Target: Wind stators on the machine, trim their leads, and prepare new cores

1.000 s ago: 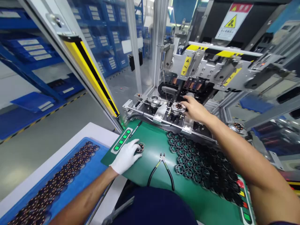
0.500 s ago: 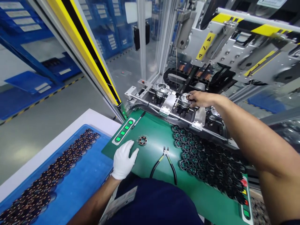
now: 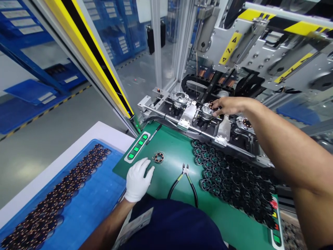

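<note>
My left hand (image 3: 137, 178), in a white glove, lies flat and open on the green mat (image 3: 171, 173), just short of a small round copper-wound stator (image 3: 158, 157) that lies loose on the mat. My bare right hand (image 3: 227, 105) reaches into the machine and pinches a copper-wound stator (image 3: 213, 105) at the middle round metal fixture (image 3: 207, 111). An empty fixture (image 3: 180, 98) stands to its left. Another fixture with a stator (image 3: 244, 123) sits to the right, under my forearm.
Black-handled cutters (image 3: 185, 180) lie on the mat. Several dark stators (image 3: 223, 173) cover the mat's right side. A blue tray (image 3: 85, 201) at left holds rows of wound stators (image 3: 57, 201). Green buttons (image 3: 136, 148) and a yellow light curtain post (image 3: 96, 62) stand at left.
My left hand let go of the stator on the mat and drew back toward me. My right hand stayed at the middle fixture and lifted slightly. The camera moved closer.
</note>
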`<state>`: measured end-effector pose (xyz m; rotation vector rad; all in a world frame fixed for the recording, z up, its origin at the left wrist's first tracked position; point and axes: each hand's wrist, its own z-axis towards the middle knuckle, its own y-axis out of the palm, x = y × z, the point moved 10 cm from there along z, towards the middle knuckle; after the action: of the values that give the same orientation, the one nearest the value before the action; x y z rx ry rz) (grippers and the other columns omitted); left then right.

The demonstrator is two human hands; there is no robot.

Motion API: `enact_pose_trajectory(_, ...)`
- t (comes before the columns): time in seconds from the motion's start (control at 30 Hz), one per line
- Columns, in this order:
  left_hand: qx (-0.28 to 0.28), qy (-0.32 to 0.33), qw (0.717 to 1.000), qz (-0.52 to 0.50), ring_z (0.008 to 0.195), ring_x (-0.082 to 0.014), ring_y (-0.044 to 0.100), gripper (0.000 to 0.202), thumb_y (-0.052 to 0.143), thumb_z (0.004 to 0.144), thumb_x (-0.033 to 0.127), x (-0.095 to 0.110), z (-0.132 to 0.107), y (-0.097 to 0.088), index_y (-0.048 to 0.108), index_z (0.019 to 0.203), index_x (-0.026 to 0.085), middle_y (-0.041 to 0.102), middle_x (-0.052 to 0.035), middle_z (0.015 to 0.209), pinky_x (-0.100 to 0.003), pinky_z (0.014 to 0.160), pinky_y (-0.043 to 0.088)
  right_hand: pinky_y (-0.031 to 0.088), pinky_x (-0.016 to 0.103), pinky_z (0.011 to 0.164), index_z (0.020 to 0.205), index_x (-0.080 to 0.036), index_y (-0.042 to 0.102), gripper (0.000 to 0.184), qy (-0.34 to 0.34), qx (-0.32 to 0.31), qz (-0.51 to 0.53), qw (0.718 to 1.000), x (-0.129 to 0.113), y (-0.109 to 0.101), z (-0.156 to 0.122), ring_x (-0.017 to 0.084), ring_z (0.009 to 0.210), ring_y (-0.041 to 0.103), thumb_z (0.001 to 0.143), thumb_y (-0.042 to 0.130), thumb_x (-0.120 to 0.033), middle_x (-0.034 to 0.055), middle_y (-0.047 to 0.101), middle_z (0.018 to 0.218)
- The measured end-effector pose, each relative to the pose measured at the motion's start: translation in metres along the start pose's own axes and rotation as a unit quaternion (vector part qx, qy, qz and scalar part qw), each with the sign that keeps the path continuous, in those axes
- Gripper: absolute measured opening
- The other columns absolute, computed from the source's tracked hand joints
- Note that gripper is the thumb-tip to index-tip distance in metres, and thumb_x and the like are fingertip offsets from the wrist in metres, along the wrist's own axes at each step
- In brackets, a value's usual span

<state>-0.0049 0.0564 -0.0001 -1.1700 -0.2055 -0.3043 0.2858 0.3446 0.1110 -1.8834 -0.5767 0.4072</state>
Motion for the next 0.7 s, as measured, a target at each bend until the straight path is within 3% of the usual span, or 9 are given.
enact_pose_trajectory(0.13, 0.005, 0.002, 1.0, 0.003, 0.104, -0.0274, 0.068, 0.023, 0.056, 0.092, 0.032, 0.001, 0.0, -0.002, 0.068, 0.105, 0.016, 0.072, -0.0129, 0.114, -0.041, 0.089, 0.054, 0.047, 0.027, 0.078, 0.092, 0.012, 0.066, 0.069, 0.017, -0.01, 0.012, 1.0, 0.0, -0.002, 0.0, 0.012, 0.088, 0.069, 0.092, 0.035, -0.049, 0.0145, 0.072, 0.105)
enact_pose_trajectory(0.3, 0.022, 0.013, 1.0, 0.003, 0.102, -0.0278, 0.068, 0.023, 0.058, 0.091, 0.031, 0.002, 0.0, -0.003, 0.068, 0.103, 0.015, 0.073, -0.0134, 0.112, -0.04, 0.086, 0.054, 0.051, 0.032, 0.083, 0.093, 0.0, 0.072, 0.038, 0.036, 0.006, 0.031, 0.999, -0.004, -0.002, -0.004, 0.016, 0.081, 0.069, 0.084, 0.067, -0.037, 0.0115, 0.074, 0.095)
enact_pose_trajectory(0.43, 0.038, 0.026, 0.999, 0.003, 0.1, -0.0279, 0.069, 0.021, 0.06, 0.09, 0.031, 0.003, -0.001, -0.003, 0.068, 0.101, 0.015, 0.073, -0.0132, 0.111, -0.04, 0.084, 0.054, 0.053, 0.03, 0.08, 0.088, -0.01, 0.074, 0.025, 0.026, 0.006, 0.053, 0.998, -0.004, -0.01, -0.007, 0.016, 0.078, 0.068, 0.088, 0.064, -0.034, 0.0075, 0.074, 0.088)
enact_pose_trajectory(0.53, 0.044, 0.029, 0.999, 0.002, 0.099, -0.0278, 0.068, 0.021, 0.061, 0.09, 0.03, 0.003, -0.001, -0.003, 0.068, 0.101, 0.015, 0.072, -0.0132, 0.111, -0.04, 0.082, 0.054, 0.052, 0.036, 0.091, 0.081, -0.01, 0.073, 0.028, 0.011, 0.039, 0.061, 0.997, -0.011, -0.033, -0.022, 0.02, 0.095, 0.067, 0.091, 0.059, -0.032, 0.0112, 0.073, 0.101)
enact_pose_trajectory(0.6, 0.046, 0.027, 0.999, 0.0, 0.098, -0.0277, 0.069, 0.02, 0.061, 0.09, 0.029, 0.003, -0.001, -0.003, 0.068, 0.101, 0.014, 0.073, -0.0131, 0.11, -0.04, 0.082, 0.054, 0.046, 0.041, 0.102, 0.081, -0.009, 0.073, 0.034, -0.007, 0.092, 0.059, 0.994, -0.031, -0.05, -0.045, 0.024, 0.114, 0.061, 0.094, 0.053, -0.034, 0.0163, 0.064, 0.123)
enact_pose_trajectory(0.67, 0.048, 0.024, 0.999, -0.004, 0.097, -0.0274, 0.069, 0.02, 0.061, 0.09, 0.029, 0.003, -0.002, -0.004, 0.068, 0.101, 0.014, 0.073, -0.013, 0.109, -0.04, 0.081, 0.054, 0.041, 0.045, 0.109, 0.09, -0.011, 0.073, 0.038, -0.036, 0.161, 0.061, 0.984, -0.069, -0.055, -0.074, 0.026, 0.126, 0.053, 0.097, 0.047, -0.038, 0.0168, 0.052, 0.14)
enact_pose_trajectory(0.7, 0.048, 0.024, 0.999, -0.006, 0.097, -0.0273, 0.069, 0.019, 0.061, 0.09, 0.029, 0.003, -0.003, -0.004, 0.068, 0.1, 0.015, 0.073, -0.0127, 0.109, -0.04, 0.081, 0.054, 0.041, 0.048, 0.11, 0.098, -0.012, 0.072, 0.036, -0.062, 0.229, 0.089, 0.967, -0.094, -0.057, -0.092, 0.027, 0.126, 0.053, 0.098, 0.047, -0.037, 0.0169, 0.05, 0.142)
